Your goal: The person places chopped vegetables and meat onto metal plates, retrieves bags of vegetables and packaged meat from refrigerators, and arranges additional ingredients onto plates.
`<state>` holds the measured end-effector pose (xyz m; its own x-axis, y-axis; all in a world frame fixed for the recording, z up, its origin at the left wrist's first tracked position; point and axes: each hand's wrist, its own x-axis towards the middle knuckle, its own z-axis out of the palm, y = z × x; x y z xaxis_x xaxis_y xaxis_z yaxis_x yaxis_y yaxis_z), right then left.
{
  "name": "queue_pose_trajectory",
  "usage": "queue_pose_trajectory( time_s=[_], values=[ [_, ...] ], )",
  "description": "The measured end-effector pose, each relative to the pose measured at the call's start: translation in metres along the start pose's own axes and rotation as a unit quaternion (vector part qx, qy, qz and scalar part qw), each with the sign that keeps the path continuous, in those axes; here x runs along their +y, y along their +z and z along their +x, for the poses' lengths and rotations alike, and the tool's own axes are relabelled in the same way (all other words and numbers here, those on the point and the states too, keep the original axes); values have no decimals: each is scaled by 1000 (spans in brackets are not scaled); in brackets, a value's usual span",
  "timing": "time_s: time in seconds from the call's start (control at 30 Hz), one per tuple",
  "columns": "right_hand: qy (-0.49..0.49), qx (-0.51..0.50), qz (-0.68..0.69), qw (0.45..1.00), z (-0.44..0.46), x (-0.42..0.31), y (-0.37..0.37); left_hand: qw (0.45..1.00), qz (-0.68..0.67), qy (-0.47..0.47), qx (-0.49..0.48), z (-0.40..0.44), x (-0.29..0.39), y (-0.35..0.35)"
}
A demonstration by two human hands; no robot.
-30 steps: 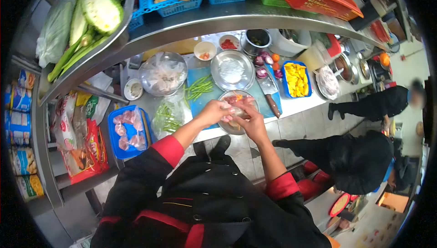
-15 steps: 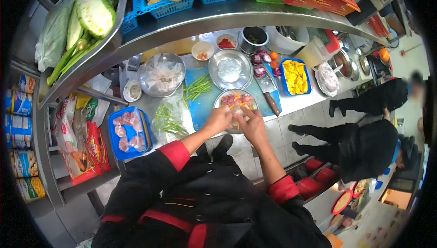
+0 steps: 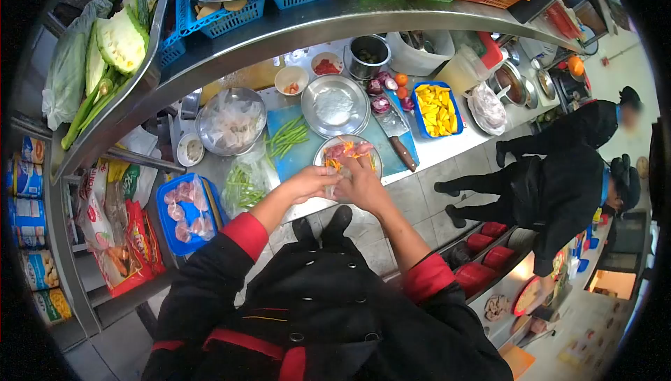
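My left hand (image 3: 311,184) and my right hand (image 3: 362,187) meet at the near rim of a metal bowl (image 3: 378,164). In the bowl lie pieces of raw meat (image 3: 349,150) with orange shreds. Both hands are closed, fingertips together around something small and pale that my fingers mostly hide; its kind cannot be made out. The right fingers reach over the bowl's edge. Beneath the bowl is a blue cutting board (image 3: 286,166), with green beans (image 3: 286,138) on its left and a knife (image 3: 402,152) on its right. A metal plate (image 3: 335,105) sits just behind the bowl.
Left stand a blue tray of raw meat (image 3: 183,235), bagged beans (image 3: 242,187) and a bowl with plastic (image 3: 231,121). Right are onions (image 3: 380,104) and a blue basket of yellow pieces (image 3: 438,110). A metal shelf (image 3: 293,38) overhangs the counter. Two people (image 3: 559,185) stand at right.
My hands have drawn closer together, and the right fingers now reach further over the bowl. The camera view has shifted slightly. At right, a person's arm now extends toward a red-rimmed plate.
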<state>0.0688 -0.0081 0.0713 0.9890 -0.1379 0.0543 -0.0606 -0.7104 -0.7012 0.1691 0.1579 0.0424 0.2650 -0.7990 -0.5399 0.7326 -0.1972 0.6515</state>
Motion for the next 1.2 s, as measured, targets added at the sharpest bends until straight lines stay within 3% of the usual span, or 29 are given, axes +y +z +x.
queue_pose_trajectory(
  time_s=[0.13,0.17,0.2,0.23,0.27,0.3,0.47,0.57,0.6,0.63,0.67,0.73,0.77,0.83,0.9,0.97,1.0,1.07,1.17,1.2],
  values=[
    [-64,0,37,997,6,-2,-4,999,48,8,-19,-8,10,-3],
    [-67,-3,38,997,5,-2,-8,990,134,38,-15,-7,13,-4],
    [4,-35,108,993,6,-11,-17,973,219,67,-9,-8,16,-5],
    [74,-67,178,979,6,-18,-19,973,218,68,-2,-9,18,-7],
    [71,-70,178,979,5,-18,-14,938,327,111,27,-8,20,-5],
    [42,-20,150,988,3,-18,-9,889,429,153,55,-9,24,0],
    [-27,125,111,986,6,-19,6,867,431,198,153,-13,32,21],
    [1,136,121,983,9,-10,12,890,321,242,215,15,13,21],
    [102,101,309,940,8,-16,8,931,157,227,238,22,7,24],
    [197,62,481,852,9,-20,6,945,-11,207,255,27,3,25],
    [197,63,479,853,12,-13,8,945,-13,207,252,31,0,22],
    [107,-55,766,631,17,-5,12,947,-39,213,238,23,1,20],
    [109,-53,766,631,15,1,11,947,-39,211,237,18,4,15],
    [182,-31,754,630,16,-7,-13,965,-93,220,108,5,22,9],
    [199,-50,728,654,17,-5,-21,963,-98,222,120,7,32,18],
    [237,-83,613,750,17,-7,-22,952,3,292,89,11,36,21],
    [237,-84,612,750,16,-2,-18,952,2,293,89,8,41,22],
    [202,-109,669,707,17,19,-5,950,-237,163,118,-2,55,27],
    [190,-65,695,690,14,42,2,925,-297,204,122,-5,57,-8],
    [190,-66,695,690,14,40,1,930,-273,238,59,-4,56,-35]
  ],
)
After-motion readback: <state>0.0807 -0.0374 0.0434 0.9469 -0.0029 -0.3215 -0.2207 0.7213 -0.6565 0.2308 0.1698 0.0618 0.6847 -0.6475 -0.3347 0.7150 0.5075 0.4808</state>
